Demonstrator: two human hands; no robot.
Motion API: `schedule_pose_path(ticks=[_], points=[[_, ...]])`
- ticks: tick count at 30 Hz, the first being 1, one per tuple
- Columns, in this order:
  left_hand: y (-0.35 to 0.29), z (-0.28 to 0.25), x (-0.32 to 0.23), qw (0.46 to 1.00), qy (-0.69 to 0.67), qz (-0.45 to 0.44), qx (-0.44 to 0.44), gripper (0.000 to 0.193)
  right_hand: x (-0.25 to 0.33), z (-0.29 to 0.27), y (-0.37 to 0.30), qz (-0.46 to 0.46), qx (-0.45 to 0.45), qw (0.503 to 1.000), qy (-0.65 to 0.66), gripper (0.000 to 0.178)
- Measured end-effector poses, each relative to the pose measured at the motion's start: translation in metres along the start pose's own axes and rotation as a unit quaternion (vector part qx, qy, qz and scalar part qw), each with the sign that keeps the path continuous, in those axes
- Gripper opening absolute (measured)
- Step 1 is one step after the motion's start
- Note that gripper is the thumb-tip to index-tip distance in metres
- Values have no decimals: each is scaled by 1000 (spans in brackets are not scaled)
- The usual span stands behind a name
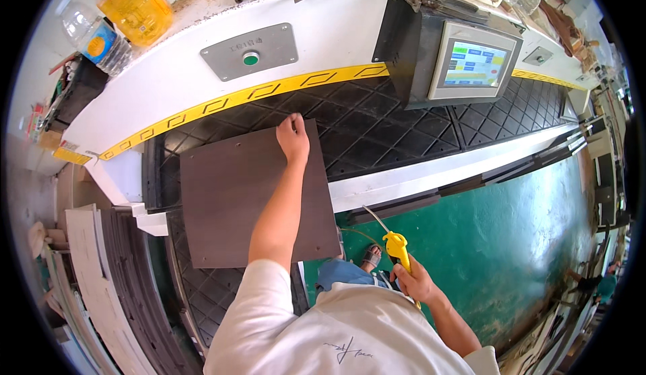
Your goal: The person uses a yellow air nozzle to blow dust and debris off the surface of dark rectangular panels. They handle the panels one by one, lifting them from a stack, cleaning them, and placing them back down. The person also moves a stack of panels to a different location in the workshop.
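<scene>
The upper-left bottles (136, 8) carry labels (102, 47); the upper-right screen (474, 64) is too tiny to read. At centre-left, your left hand (294, 139) curls over the brown board (245, 200), any grip unclear; lower right of centre, your right hand (415, 283) is wrapped around a yellow air gun (397, 246), partly hiding it.

off-white short-sleeved shirt (316, 321) | dark script (348, 352) on front | blue trousers (341, 273) | strapped sandal (372, 256) | fingers (294, 118) bare
</scene>
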State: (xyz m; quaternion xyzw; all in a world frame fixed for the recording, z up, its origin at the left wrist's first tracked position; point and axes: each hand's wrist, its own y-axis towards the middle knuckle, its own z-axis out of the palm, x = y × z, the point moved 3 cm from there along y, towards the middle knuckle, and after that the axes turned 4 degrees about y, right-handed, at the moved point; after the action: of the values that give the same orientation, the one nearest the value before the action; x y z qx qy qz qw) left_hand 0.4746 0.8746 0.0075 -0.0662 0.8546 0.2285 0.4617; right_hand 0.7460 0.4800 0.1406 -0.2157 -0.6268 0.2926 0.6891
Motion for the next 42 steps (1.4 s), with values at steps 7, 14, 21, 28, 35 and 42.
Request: schedule_pose_path(ticks=[7, 14, 21, 28, 35, 42], points=[[-189, -171, 4, 953, 281, 98, 58, 36, 18, 10, 49, -44, -39, 994, -89, 28], [-313, -294, 24, 925, 357, -106, 77, 80, 109, 92, 188, -69, -32, 995, -59, 37], [-311, -281, 16, 920, 374, -115, 24, 111, 145, 260, 196, -76, 218, 966, -118, 34], [-286, -268, 19, 929, 352, -106, 30, 111, 125, 289, 156, -31, 409, 847, -339, 35], [-239, -234, 58, 910, 410, -64, 16, 91, 103, 258, 141, -92, 293, 856, -416, 50], [-180, -224, 54, 924, 373, -82, 9, 112, 109, 86, 76, 24, 44, 950, -308, 40]])
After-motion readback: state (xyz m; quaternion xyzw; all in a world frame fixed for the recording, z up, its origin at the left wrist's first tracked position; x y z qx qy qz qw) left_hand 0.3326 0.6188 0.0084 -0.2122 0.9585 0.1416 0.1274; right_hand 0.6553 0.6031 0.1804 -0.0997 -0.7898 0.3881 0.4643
